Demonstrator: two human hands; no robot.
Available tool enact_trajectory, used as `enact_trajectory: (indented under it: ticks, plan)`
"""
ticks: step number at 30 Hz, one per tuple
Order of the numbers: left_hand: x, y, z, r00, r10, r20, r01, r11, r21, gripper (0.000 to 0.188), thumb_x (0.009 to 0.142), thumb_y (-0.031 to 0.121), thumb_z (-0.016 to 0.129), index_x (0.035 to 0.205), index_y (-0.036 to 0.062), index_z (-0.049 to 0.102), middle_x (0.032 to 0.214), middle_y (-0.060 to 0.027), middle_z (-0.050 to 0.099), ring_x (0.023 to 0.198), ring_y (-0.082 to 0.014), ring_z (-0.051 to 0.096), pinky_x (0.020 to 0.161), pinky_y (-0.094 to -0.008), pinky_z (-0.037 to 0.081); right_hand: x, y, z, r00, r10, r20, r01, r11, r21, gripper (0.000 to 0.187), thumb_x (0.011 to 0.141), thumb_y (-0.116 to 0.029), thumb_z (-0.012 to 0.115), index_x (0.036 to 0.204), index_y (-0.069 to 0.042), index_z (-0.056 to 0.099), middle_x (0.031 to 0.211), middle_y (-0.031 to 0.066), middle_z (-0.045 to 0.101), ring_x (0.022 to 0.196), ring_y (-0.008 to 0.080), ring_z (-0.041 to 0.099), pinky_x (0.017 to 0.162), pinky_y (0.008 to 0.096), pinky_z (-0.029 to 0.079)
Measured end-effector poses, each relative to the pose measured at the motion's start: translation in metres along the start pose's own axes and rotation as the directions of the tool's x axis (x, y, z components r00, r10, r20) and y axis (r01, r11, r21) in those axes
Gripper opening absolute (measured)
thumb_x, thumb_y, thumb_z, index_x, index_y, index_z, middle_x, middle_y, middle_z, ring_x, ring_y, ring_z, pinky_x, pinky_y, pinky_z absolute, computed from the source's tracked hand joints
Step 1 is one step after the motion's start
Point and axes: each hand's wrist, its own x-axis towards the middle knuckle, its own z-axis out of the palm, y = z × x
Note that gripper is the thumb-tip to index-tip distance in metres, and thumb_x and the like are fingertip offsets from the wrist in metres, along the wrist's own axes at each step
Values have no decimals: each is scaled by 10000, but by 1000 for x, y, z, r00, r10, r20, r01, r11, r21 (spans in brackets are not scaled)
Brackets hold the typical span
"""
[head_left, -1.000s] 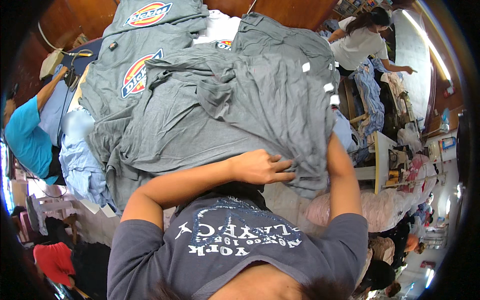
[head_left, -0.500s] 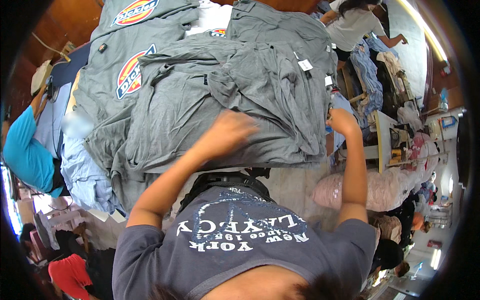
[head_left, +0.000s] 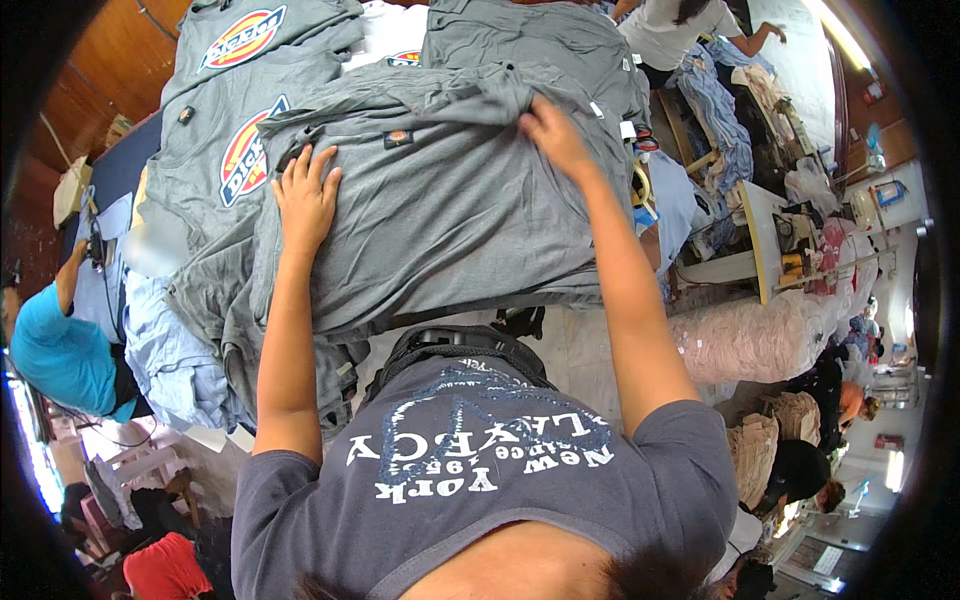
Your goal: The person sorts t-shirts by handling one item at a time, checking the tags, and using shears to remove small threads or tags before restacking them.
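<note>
A grey T-shirt [head_left: 440, 220] lies spread across the top of a pile in front of me. My left hand [head_left: 305, 200] rests on its left part, fingers spread over the cloth. At its far right side my right hand [head_left: 552, 138] is closed on a bunched, lifted fold of the same shirt, which is blurred by motion. Between the hands, a small dark label [head_left: 398, 139] shows on the shirt. The right fingertips are partly hidden by the fold.
More grey shirts with oval printed logos [head_left: 245, 38] lie beyond, with a white shirt [head_left: 385, 28] among them. Light blue garments [head_left: 180, 345] hang at left beside a person in turquoise [head_left: 70, 345]. At right are a wrapped pink bundle [head_left: 750, 340] and a person in white [head_left: 665, 35].
My left hand has moved left and now lies on the shirt. My right hand has come from the pile's right edge to the fold. The shirt's upper layer has shifted, baring the label.
</note>
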Motion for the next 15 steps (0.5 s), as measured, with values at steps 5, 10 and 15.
enact_trajectory:
  ticks: [5, 10, 15]
  plan:
    - [8, -21, 10, 996, -18, -82, -4, 966, -259, 403, 832, 346, 485, 1191, 165, 449, 1246, -129, 409, 1147, -296, 363, 957, -499, 220, 8, 4, -4, 753, 255, -606, -230, 966, 121, 475, 788, -251, 545, 1184, -27, 407, 1141, 149, 477, 989, 296, 495, 847, 367, 391]
    - [33, -46, 21, 923, -335, -189, 318, 941, -117, 500, 806, 346, 532, 1166, 15, 430, 1144, -199, 469, 1061, -332, 430, 893, -406, 315, 14, -62, 61, 937, -70, -343, -81, 909, -408, 506, 793, -402, 515, 1189, -100, 426, 1175, 130, 453, 1085, 306, 406, 911, 518, 280]
    - [56, -43, 4, 932, -349, -95, 305, 900, -312, 384, 834, 343, 498, 1014, 5, 464, 889, -206, 577, 843, -353, 547, 709, -396, 410, 18, -74, 71, 930, -245, -275, 107, 893, -437, 574, 759, -554, 466, 1172, -154, 456, 1161, 108, 456, 1105, 288, 382, 906, 554, 243]
